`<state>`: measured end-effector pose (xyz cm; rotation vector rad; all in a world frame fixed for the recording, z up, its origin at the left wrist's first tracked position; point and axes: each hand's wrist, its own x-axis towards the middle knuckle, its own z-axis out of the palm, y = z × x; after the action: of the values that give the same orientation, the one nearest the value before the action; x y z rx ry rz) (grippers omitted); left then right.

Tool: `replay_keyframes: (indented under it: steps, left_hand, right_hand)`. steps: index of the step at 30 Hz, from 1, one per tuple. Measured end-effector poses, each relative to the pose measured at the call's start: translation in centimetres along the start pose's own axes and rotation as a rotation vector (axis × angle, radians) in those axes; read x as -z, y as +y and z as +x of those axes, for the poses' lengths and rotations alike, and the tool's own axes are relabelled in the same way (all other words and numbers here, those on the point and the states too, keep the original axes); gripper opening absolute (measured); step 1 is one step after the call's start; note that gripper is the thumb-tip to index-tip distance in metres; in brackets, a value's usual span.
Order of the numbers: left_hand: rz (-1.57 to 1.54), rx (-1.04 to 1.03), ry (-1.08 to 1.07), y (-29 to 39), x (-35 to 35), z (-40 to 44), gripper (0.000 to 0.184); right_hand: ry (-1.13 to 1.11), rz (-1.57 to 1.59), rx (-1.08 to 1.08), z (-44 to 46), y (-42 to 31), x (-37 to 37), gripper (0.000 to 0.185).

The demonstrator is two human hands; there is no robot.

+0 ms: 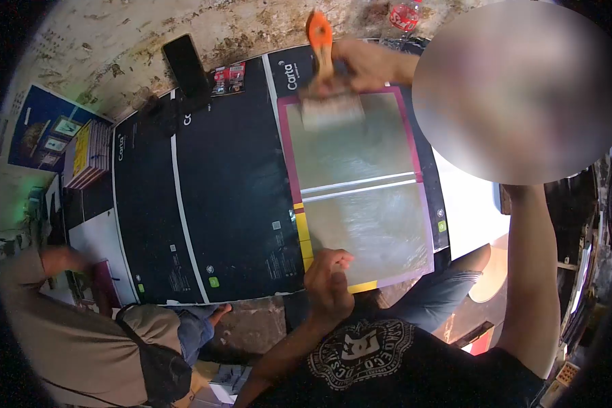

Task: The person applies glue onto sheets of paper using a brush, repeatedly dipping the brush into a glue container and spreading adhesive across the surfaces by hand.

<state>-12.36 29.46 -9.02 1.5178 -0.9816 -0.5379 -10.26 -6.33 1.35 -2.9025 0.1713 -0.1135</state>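
Note:
My right hand grips a wide flat brush with an orange handle. The brush's pale, motion-blurred bristles touch the upper part of a greyish cover sheet. This sheet has maroon, pink and yellow edges and two white strips across its middle; wet-looking streaks shine on its lower half. At the sheet's lower left edge rests my left hand, its fingers curled and thumb pressed in. What lies inside those fingers, if anything, is hidden. Beneath the sheet are black printed boards marked "Carta".
At left, a person in a brown shirt handles a maroon item. A phone, a red packet and a bottle are along the wall. A book stack stands at far left. White board lies right.

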Motion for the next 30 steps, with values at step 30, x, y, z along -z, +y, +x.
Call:
replay_keyframes:
  steps: [30]
  left_hand:
    - [-0.014, 0.159, 0.047, -0.4, -0.5, -1.3, 0.056]
  right_hand:
    - [-0.018, 0.521, 0.044, -0.8, 2.2, -2.6, 0.028]
